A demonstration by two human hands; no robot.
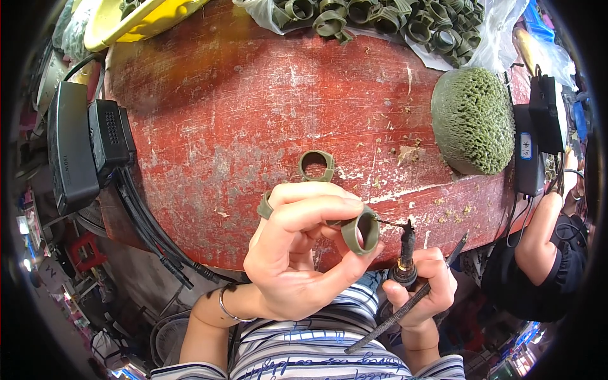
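My left hand (288,253) pinches a dark green ring (361,233) between thumb and fingers, its opening tilted toward me. In my right hand (436,285) is a soldering-iron-like pen (406,256) with a blackened head. A thin wire tip runs from that head to the upper right rim of the ring and appears to touch it. The same hand also keeps a thin dark file (392,323) slanting across its fingers. Beyond my left hand another green ring (315,166) lies on the table, and a further ring (265,206) is partly hidden behind my fingers.
The worn red table (240,114) carries a pitted green block (475,120) at right and a plastic bag (500,38) with several green rings at the far side. A yellow basin (136,22), black boxes (73,145) and cables stand left. Another person's arm (538,240) shows at right.
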